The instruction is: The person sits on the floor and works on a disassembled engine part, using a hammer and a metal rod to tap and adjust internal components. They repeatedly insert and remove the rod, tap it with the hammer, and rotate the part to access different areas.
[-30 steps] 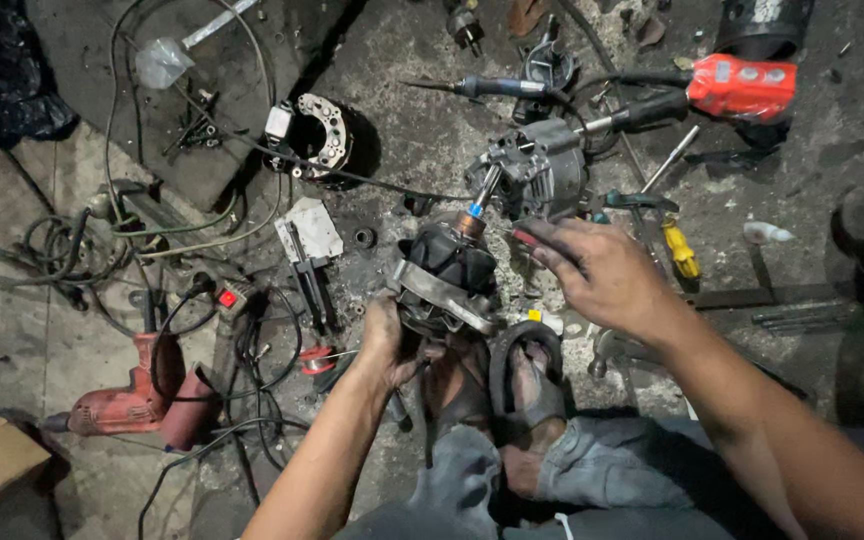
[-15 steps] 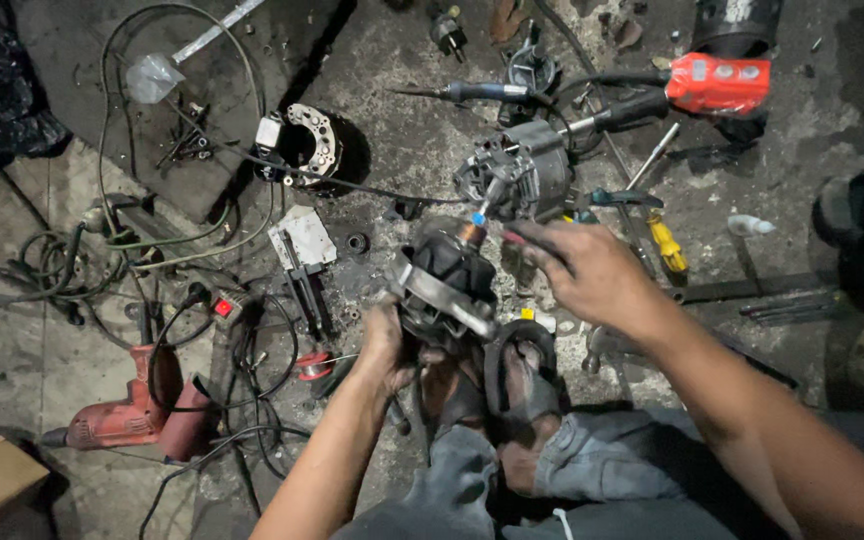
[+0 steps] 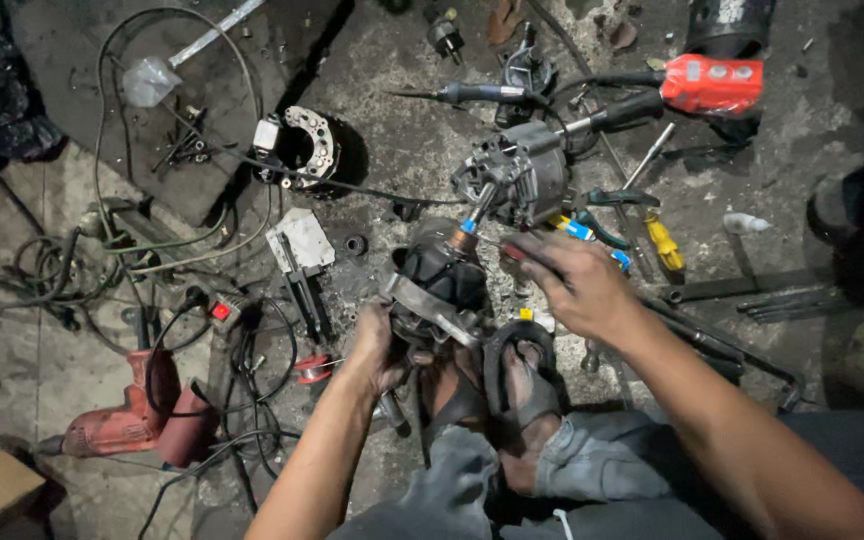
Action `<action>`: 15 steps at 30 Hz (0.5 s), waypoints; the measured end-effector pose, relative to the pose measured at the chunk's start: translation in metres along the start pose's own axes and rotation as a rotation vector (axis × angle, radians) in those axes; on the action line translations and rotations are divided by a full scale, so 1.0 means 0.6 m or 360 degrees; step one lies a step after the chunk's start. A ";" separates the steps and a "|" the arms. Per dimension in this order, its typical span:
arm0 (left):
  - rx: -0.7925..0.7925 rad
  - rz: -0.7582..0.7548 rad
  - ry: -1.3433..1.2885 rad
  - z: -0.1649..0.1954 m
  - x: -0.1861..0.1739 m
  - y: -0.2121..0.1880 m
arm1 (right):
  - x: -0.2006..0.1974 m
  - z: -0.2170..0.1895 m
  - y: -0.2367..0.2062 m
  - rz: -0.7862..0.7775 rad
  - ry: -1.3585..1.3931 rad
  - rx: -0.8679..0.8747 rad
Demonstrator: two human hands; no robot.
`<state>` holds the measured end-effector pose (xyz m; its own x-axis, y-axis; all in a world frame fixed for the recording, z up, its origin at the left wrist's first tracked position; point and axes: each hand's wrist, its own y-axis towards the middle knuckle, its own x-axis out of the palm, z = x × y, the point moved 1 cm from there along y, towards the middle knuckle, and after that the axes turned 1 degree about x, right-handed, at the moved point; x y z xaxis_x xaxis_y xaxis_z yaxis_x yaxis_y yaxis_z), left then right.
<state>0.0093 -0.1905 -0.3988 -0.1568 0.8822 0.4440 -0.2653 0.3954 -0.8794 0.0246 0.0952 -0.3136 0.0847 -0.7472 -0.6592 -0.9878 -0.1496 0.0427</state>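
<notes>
Steadying a dark, greasy metal rotor assembly on the concrete floor between sandalled feet, left hand closed round its base; right hand pinches a small red-tipped tool beside it. Judged mid-disassembly; next move needs firm bracing.

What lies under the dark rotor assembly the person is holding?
The left hand grips the rotor assembly from below at its metal bracket. Beneath it are the person's sandalled feet on the concrete floor. The floor directly under the assembly is covered.
</notes>
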 end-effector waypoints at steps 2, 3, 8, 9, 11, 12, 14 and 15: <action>0.0018 0.0025 -0.0023 0.005 -0.001 0.000 | 0.007 0.005 0.009 -0.0147 0.0024 0.0236; 0.0022 0.0043 -0.0042 0.006 0.000 -0.001 | 0.009 0.005 0.013 -0.0095 0.0025 0.0159; 0.0023 0.0037 -0.0019 0.015 0.004 -0.002 | 0.007 0.006 0.028 0.0029 0.0007 -0.0028; 0.0012 0.0084 0.0007 0.017 0.005 -0.002 | 0.007 0.005 0.027 0.0046 -0.0013 -0.0028; -0.0066 0.0129 -0.0001 0.018 0.004 -0.001 | 0.007 0.000 0.024 0.0077 -0.0058 -0.0028; -0.0109 0.0147 -0.0008 0.018 0.003 -0.001 | 0.007 -0.003 0.022 0.0102 -0.0066 -0.0028; -0.0111 0.0119 -0.0049 0.016 0.001 0.001 | 0.009 -0.010 0.019 0.0159 -0.0084 -0.0021; -0.0126 0.0119 -0.0074 0.014 -0.001 0.002 | 0.009 -0.013 0.018 0.0153 -0.0118 -0.0012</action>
<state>0.0013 -0.1928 -0.3985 -0.2179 0.8978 0.3828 -0.1759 0.3497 -0.9202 0.0151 0.0844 -0.3108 -0.0205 -0.7084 -0.7055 -0.9899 -0.0846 0.1137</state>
